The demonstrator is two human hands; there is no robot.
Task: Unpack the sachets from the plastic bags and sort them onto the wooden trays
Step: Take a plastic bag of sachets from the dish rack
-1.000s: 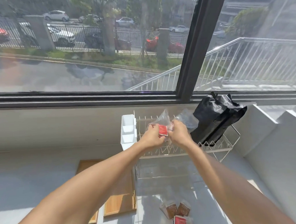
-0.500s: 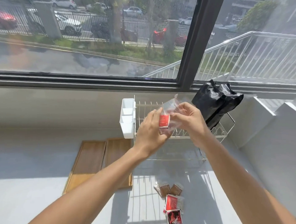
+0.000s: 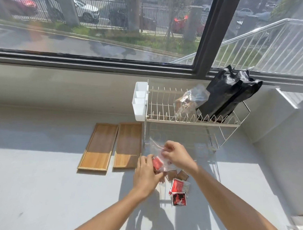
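Your hands (image 3: 146, 175) (image 3: 176, 154) pinch clear bag (image 3: 156, 149) – red sachet (image 3: 157, 163) inside; trays (image 3: 112, 145) left – bare; loose sachets (image 3: 179, 188) below.

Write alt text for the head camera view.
Both hands, left hand and right hand, work a red sachet out of a clear plastic bag over loose sachets on a white counter. Two empty wooden trays lie left of a wire rack.

The left hand (image 3: 146, 175) hides part of the red sachet (image 3: 157, 163); its print is blurred.
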